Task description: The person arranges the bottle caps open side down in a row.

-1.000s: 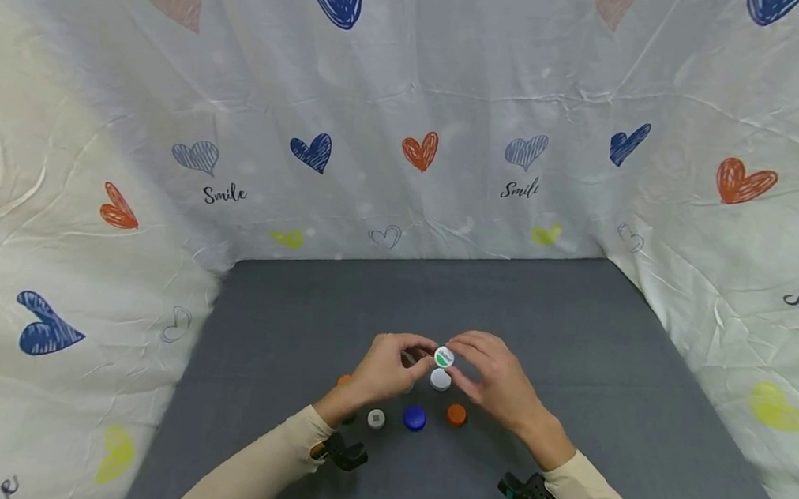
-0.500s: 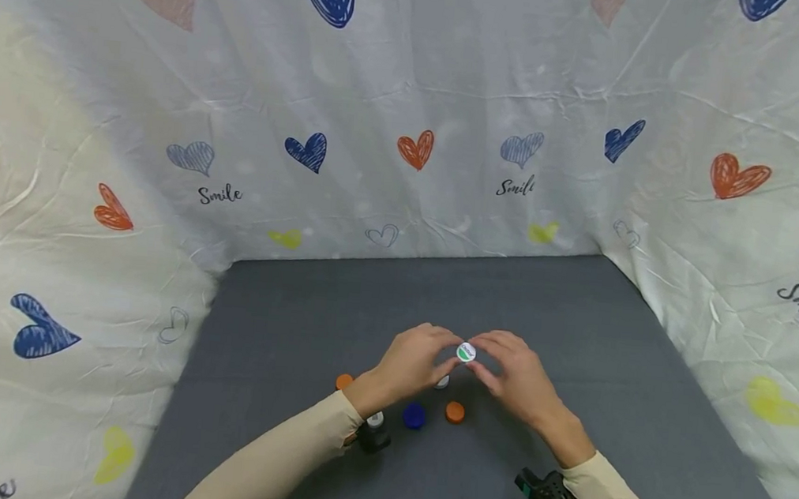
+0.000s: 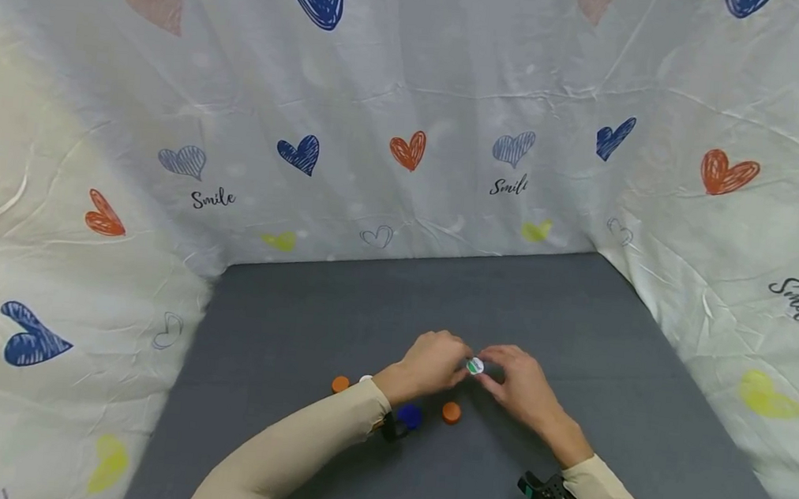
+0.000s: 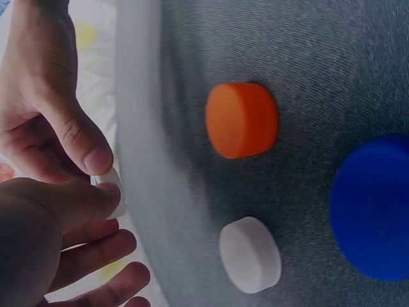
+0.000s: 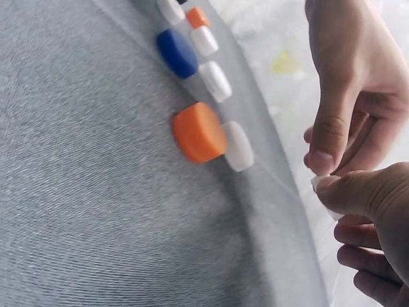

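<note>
A small white bottle cap [image 3: 476,365] with a green-and-white printed top is held above the grey table between both hands. My left hand [image 3: 432,365] pinches its left edge, the back of the hand turned up. From the right side, my right hand [image 3: 519,388] pinches it between thumb and fingers. In the left wrist view the left thumb lies across the cap [image 4: 117,199], and the right thumb touches its upper end. On the table below are an orange cap [image 4: 241,120], a ribbed white cap [image 4: 250,256] and a larger blue cap [image 4: 377,208].
Another orange cap [image 3: 341,385] and a white cap [image 3: 365,378] lie left of the left forearm. The right wrist view shows several caps in a cluster, among them a white cap [image 5: 239,147] beside the near orange one. A heart-printed cloth [image 3: 413,92] hangs behind the table.
Both hands have shifted right with the printed cap, away from above a white cap. The left hand has turned over, and its forearm now covers some caps. The printed cap is tilted.
</note>
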Available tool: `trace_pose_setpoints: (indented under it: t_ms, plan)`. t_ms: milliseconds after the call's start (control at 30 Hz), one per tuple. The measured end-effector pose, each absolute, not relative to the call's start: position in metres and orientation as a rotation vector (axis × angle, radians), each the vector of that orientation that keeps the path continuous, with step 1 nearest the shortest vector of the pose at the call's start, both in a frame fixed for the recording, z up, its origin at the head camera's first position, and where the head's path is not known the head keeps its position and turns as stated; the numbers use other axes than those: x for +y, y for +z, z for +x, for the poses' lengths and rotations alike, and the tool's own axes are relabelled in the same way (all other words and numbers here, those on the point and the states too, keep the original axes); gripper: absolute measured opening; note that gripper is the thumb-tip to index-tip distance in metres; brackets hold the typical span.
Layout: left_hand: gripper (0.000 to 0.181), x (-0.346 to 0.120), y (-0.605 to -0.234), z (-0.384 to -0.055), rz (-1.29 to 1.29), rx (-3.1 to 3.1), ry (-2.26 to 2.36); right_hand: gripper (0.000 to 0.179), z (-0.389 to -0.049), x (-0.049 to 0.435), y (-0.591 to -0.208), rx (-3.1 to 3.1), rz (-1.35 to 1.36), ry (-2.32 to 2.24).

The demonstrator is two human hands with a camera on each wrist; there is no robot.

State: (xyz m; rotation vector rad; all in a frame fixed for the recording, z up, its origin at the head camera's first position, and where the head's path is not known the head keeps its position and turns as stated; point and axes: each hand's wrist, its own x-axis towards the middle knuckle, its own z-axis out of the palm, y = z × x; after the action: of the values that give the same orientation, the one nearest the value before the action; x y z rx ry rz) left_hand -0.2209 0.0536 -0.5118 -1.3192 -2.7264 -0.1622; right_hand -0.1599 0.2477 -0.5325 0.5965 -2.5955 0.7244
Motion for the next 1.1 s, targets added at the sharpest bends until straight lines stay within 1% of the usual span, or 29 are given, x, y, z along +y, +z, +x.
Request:
trace_pose_setpoints:
  t_ms: [300,633,1100]
  plan:
    - [0.01,0.064,-0.524,-0.228,-1.329,-2.79,-0.095,0.028,-0.163,0.246,-0.548,-2.702,0.526,0.74]
    - [0.01,0.072,-0.532,-0.227,-1.292,-2.887,0.133,0.028,-0.166,0.241,-0.561,-2.773,0.481,0.682]
    - [0.008,0.075,-0.538,-0.223,-1.288,-2.844,0.181,0.03,-0.166,0.242,-0.572,-2.789,0.464,0.646]
